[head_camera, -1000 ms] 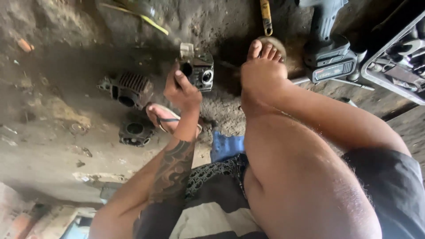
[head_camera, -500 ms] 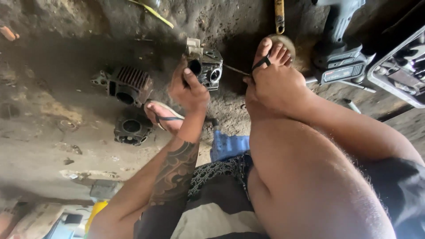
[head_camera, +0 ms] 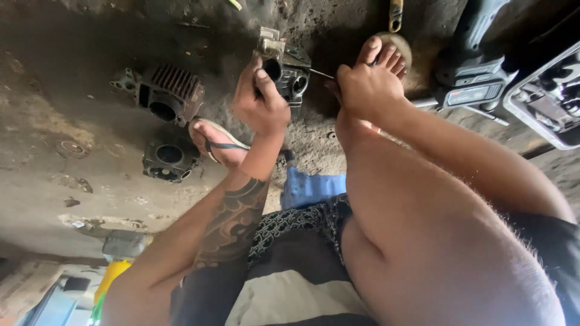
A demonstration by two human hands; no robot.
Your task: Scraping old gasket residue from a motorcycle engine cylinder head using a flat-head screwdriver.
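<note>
Shifted closer since half a second ago. Left hand [head_camera: 261, 99] clenched around dark grey metal engine cylinder head [head_camera: 289, 65], propped on dirty concrete floor [head_camera: 72, 181]. Right hand [head_camera: 365, 87] pinching thin metal rod [head_camera: 321, 74], tip at the head (beside bare foot [head_camera: 382, 55]). Finned grey metal cylinder [head_camera: 166, 93] well apart.

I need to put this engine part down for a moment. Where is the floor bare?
Bare concrete floor lies left of the two cylinders. It is crowded around the left hand, right hand, feet and the drill.
</note>
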